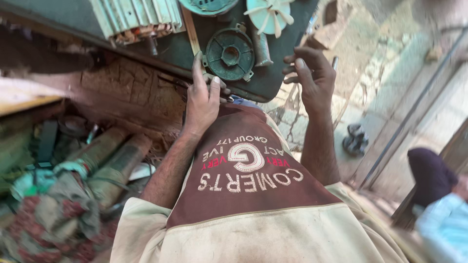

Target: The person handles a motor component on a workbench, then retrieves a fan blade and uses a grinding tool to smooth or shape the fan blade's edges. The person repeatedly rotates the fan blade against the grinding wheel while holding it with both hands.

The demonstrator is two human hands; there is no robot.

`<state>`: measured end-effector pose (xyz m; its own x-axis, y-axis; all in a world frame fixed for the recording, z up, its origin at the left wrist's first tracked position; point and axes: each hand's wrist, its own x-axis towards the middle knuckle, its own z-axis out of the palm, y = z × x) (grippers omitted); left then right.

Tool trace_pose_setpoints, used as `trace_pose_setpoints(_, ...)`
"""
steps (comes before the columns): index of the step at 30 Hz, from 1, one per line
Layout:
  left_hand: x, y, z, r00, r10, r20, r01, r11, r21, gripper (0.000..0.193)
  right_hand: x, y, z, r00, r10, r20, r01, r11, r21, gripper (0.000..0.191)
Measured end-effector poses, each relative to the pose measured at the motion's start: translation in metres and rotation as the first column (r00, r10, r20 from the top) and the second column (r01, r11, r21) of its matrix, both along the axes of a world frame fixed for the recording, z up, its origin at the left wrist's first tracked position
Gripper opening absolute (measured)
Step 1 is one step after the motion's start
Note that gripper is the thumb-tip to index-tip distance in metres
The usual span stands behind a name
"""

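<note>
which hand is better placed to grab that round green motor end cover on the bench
Probably the left hand: its fingertips rest at the bench edge right beside the green end cover. The right hand is curled at the bench's far corner, farther from the cover, and may be holding something thin.

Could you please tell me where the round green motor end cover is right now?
In the head view, the green end cover lies on the dark bench top, just beyond the left hand, below the white fan.

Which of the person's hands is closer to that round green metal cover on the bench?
The left hand. Its fingertips reach the bench edge right beside the round green cover. The right hand is farther off, at the bench's other side, beyond a short metal cylinder.
</note>
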<state>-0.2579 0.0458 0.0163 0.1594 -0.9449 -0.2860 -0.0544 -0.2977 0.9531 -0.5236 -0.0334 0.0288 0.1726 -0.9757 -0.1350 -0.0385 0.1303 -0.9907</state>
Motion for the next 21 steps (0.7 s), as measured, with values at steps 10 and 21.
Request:
trace_pose_setpoints(10, 0.027, 0.045, -0.007, 0.816, 0.122, 0.565, -0.155, 0.988, 0.011, 0.017, -0.011, -0.029, -0.013, 0.962, 0.271, -0.035, -0.270, 0.962, 0.040, 0.016)
trace_pose_setpoints(21, 0.135, 0.071, -0.045, 0.714, 0.013, 0.700, 0.176, 0.964, -0.198, 0.038, 0.056, 0.054, -0.001, 0.957, 0.270, -0.104, -0.263, 0.962, 0.079, 0.017)
